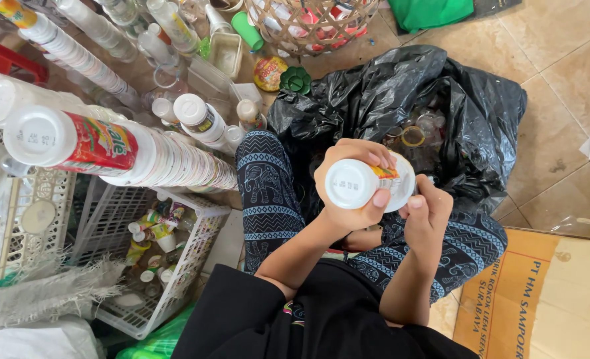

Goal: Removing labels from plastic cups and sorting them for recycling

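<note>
My left hand (pixel 348 199) grips a white plastic cup (pixel 358 183) with a colourful printed label, held sideways with its base toward me. At the cup's other end my right hand (pixel 424 216) has its thumb and fingertips on the rim. Both hands hover over my lap, above patterned dark trousers (pixel 268 193). Just beyond them an open black rubbish bag (pixel 401 93) holds clear plastic cups and lids.
Long stacks of nested printed cups (pixel 129 156) lie to the left over white plastic baskets (pixel 195 239) holding small bottles. Loose bottles and cups litter the tiled floor behind. A woven basket (pixel 308 26) stands at the top, flattened cardboard (pixel 541 299) at lower right.
</note>
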